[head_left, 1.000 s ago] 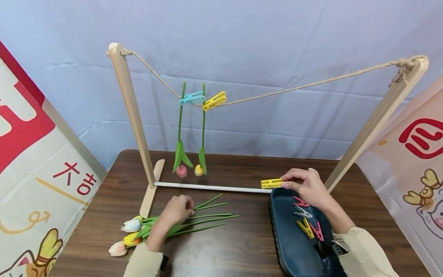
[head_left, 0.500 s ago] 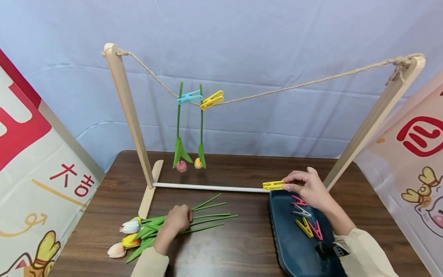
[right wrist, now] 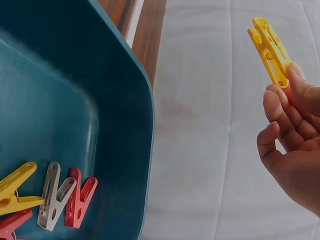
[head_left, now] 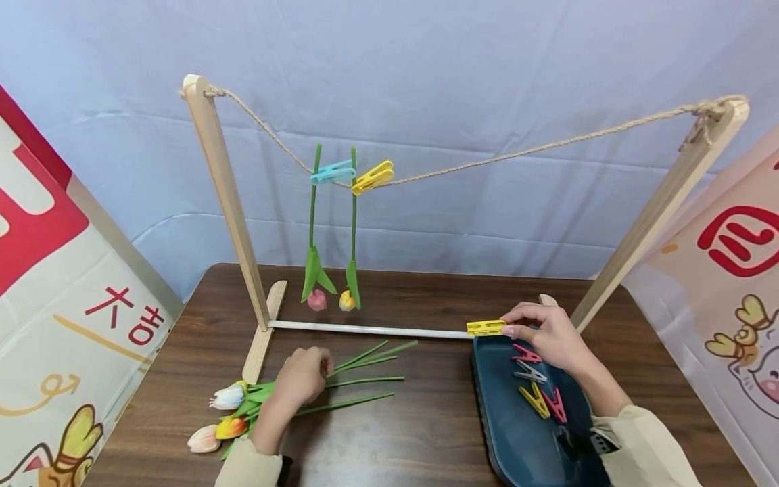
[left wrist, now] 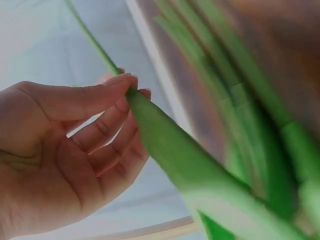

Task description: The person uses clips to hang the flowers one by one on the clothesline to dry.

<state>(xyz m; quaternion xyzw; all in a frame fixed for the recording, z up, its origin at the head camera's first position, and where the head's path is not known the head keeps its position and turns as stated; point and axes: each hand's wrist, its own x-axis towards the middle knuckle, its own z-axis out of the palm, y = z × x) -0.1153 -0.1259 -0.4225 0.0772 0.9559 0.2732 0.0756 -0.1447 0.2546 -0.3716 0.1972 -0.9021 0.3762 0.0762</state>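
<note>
Left hand (head_left: 301, 379) pinches a flower stem (left wrist: 93, 37); right hand (head_left: 548, 338) pinches a yellow peg (head_left: 485, 328).
Best to ease that stem gently clear of the other stems (left wrist: 223, 31).

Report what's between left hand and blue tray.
Green stems jut past the left hand partway toward the blue tray; beyond their tips, bare brown tabletop. Shows in the head view.
</note>
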